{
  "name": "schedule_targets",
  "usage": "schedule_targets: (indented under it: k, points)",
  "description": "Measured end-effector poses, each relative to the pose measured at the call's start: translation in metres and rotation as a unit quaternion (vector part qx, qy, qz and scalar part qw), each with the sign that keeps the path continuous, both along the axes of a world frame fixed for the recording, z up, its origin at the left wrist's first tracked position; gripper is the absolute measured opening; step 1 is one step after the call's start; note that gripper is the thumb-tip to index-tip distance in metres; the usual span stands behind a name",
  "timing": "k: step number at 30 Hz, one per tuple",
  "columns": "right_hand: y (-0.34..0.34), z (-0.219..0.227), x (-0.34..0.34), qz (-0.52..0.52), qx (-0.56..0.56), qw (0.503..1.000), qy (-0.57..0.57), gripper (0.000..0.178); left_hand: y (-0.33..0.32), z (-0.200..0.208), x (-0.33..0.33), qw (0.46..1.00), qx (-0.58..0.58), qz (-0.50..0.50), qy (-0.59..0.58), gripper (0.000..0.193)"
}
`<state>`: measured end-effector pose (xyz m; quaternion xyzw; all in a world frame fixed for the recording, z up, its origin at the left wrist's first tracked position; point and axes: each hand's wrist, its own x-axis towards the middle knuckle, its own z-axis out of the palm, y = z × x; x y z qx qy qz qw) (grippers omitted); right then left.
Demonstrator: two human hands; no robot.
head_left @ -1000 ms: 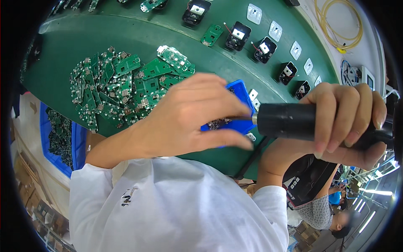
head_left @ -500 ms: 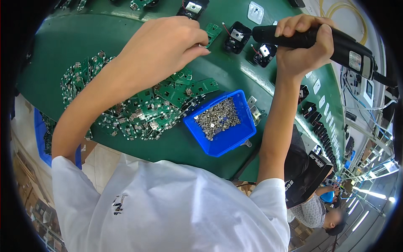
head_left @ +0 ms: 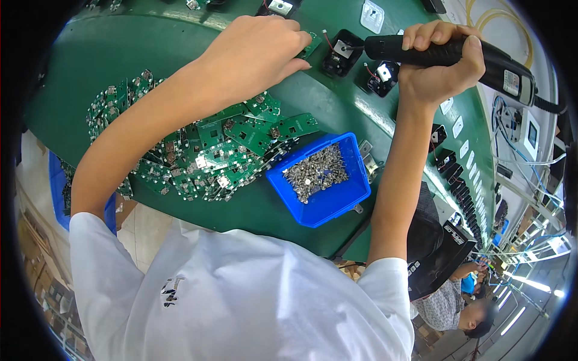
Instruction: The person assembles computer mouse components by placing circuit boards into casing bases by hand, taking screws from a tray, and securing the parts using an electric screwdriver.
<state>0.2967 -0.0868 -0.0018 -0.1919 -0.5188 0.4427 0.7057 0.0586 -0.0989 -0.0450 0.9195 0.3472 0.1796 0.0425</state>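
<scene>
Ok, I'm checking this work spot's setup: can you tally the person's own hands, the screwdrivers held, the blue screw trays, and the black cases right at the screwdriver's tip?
Left hand and right hand: 2
Black screwdriver: 1
Blue tray of screws: 1
Black case at the tip: 1
Total: 5

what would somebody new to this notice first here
Probably the chunky black screwdriver in the right hand, at upper right, its tip pointing into a black housing. Next, the bright blue tray of loose metal screws near the middle, and the heap of green circuit boards to its left, partly hidden by the left forearm.
</scene>
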Motion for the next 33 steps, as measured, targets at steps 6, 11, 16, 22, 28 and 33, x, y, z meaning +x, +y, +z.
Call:
schedule_targets:
  k: [6,11,16,22,28,33]
  points:
    - [-0.007,-0.002,-0.005,-0.040,0.005,0.999,-0.002,0.015,0.000,-0.004,0.008,1.000,0.008,0.007,-0.008,0.020]
    - [-0.018,-0.001,-0.038,-0.098,0.076,0.977,-0.172,0.010,-0.002,-0.004,0.011,0.997,-0.007,0.047,0.056,0.026]
    - [-0.011,-0.013,-0.042,-0.071,0.068,0.989,-0.115,0.005,0.007,0.006,0.021,0.996,-0.073,0.018,0.056,0.027]
    - [-0.001,-0.015,-0.054,-0.035,0.084,0.995,-0.042,0.010,0.005,0.007,0.021,0.996,-0.067,0.030,0.044,0.022]
    - [0.000,-0.022,-0.068,-0.160,0.007,0.981,-0.107,0.017,-0.001,0.001,0.021,0.995,-0.017,0.078,0.064,0.017]
    - [0.005,-0.020,-0.068,-0.087,0.046,0.991,-0.092,0.017,0.005,-0.002,0.009,0.992,-0.064,0.107,0.030,0.014]
